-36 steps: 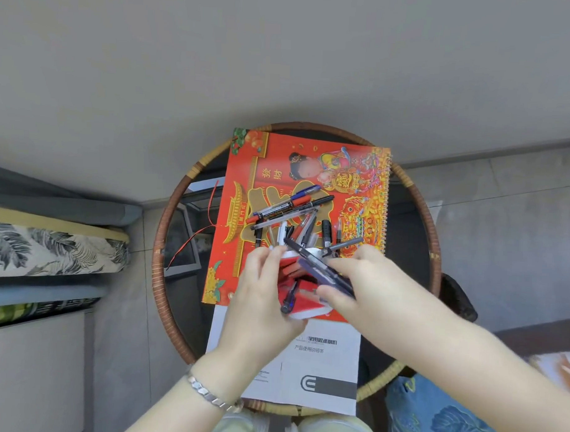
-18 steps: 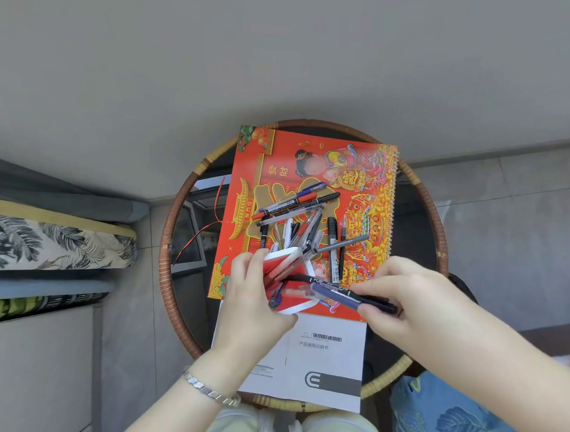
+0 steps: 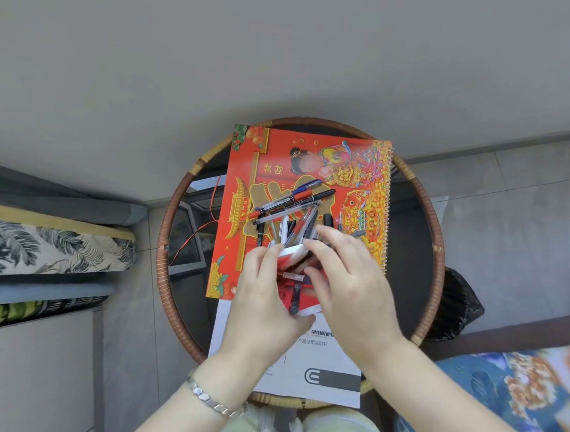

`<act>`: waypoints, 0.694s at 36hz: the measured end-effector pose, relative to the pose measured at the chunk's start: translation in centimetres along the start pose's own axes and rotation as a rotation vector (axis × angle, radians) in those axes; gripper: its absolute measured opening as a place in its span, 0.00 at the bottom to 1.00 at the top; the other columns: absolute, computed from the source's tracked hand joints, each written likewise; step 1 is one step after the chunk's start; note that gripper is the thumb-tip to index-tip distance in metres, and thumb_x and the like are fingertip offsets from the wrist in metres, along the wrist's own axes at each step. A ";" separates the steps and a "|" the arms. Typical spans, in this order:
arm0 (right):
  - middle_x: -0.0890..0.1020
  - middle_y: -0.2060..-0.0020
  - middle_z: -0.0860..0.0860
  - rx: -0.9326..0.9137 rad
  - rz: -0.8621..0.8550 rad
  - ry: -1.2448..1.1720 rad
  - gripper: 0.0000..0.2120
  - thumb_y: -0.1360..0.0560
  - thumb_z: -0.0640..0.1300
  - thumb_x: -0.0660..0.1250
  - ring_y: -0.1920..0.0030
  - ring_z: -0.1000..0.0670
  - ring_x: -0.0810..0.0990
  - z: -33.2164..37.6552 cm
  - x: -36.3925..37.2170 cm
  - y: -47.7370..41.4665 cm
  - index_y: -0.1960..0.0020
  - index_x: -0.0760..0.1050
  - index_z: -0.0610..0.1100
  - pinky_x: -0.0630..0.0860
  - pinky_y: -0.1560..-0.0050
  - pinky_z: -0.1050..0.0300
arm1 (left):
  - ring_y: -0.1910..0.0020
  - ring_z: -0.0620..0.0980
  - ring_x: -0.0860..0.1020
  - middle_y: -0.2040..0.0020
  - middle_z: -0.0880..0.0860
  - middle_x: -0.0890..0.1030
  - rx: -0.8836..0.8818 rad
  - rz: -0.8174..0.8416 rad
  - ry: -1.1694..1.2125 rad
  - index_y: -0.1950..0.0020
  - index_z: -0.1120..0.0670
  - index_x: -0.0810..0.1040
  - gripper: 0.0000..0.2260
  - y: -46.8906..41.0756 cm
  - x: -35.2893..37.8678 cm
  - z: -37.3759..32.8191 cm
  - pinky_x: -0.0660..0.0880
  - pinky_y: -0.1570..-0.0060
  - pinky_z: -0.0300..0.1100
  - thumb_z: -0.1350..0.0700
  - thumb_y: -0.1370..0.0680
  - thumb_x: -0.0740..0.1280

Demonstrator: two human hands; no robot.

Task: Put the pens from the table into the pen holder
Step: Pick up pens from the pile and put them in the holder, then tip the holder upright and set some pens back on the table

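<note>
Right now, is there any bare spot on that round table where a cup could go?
Yes: the dark glass right of the red calendar, inside the wicker rim, is bare. A narrower strip lies left of it, crossed by a red string. The middle is crowded: pens, both hands, and the white booklet nearest the person.

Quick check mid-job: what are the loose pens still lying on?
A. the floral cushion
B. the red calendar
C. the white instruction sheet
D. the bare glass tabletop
B: the loose pens lie scattered across the red calendar, above the pen holder steadied by the left hand.
</note>
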State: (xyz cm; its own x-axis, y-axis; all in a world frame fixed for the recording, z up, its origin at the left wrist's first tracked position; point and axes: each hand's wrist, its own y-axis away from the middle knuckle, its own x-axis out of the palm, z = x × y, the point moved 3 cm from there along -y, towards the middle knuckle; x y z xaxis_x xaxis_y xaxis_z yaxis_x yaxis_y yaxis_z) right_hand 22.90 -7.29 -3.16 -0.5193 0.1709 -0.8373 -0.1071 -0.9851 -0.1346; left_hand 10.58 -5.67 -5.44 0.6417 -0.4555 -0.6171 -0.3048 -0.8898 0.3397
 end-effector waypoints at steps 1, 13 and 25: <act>0.79 0.42 0.43 -0.013 -0.021 -0.039 0.14 0.27 0.40 0.65 0.40 0.47 0.71 -0.1 0.3 0.2 0.41 0.71 0.43 0.76 0.44 0.50 | 0.39 0.41 0.65 0.40 0.43 0.62 0.018 0.002 -0.017 0.31 0.52 0.63 0.40 0.1 0.0 -0.1 0.63 0.48 0.23 0.57 0.39 0.78; 0.57 0.26 0.65 0.314 0.224 -0.810 0.40 0.35 0.69 0.65 0.26 0.63 0.54 -4.0 -1.2 0.6 0.29 0.50 0.62 0.55 0.28 0.68 | 0.45 0.17 0.60 0.43 0.33 0.63 0.008 0.043 0.197 0.31 0.46 0.63 0.42 -1.3 -1.0 -0.5 0.57 0.48 0.14 0.56 0.41 0.80; 0.73 0.48 0.77 0.453 0.440 -0.627 0.41 0.45 0.46 0.82 0.46 0.76 0.72 -7.4 -0.1 -0.4 0.43 0.61 0.69 0.67 0.52 0.82 | 0.40 0.18 0.58 0.36 0.35 0.62 0.131 0.382 0.126 0.27 0.44 0.57 0.44 -5.7 -0.5 -2.6 0.57 0.43 0.15 0.56 0.36 0.78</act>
State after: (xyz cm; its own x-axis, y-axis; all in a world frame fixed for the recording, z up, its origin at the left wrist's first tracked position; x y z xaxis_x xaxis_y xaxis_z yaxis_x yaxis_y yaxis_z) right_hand 29.24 -7.10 -6.93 -0.9470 -0.1110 -0.3014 -0.0442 -0.8845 0.4644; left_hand 13.80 -0.30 -5.22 0.5439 -0.7534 -0.3695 -0.6193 -0.6575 0.4291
